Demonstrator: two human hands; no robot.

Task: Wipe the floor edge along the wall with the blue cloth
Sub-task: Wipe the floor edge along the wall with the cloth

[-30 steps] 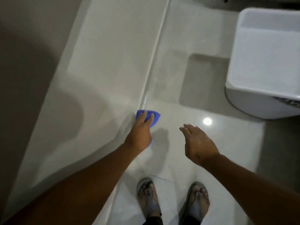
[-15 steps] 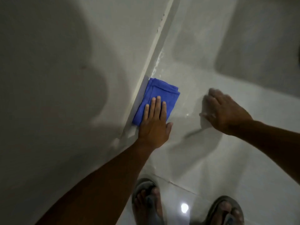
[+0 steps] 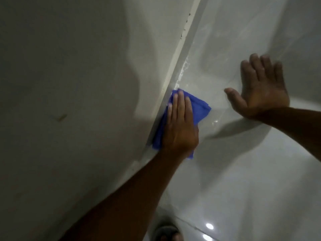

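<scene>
Fingers of our left hand lie straight and close together, pressed flat on top of the folded blue cloth; they pin it down rather than curl around it. That cloth sits on the glossy pale floor tile, its long side touching the strip where the floor edge meets the off-white wall. Blue corners stick out past the fingertips, to the right of the knuckles and below the heel of the palm. Just beyond the cloth, white specks and a wet smear lie along the same edge.

Our right hand is spread open with the fingers apart and the thumb angled towards the cloth, palm flat on the tile, near the cloth but not touching it. Both bare forearms reach in from the lower part of the view. At the bottom, the toes of one foot in a sandal show, blurred, beside two bright light reflections on the tile.
</scene>
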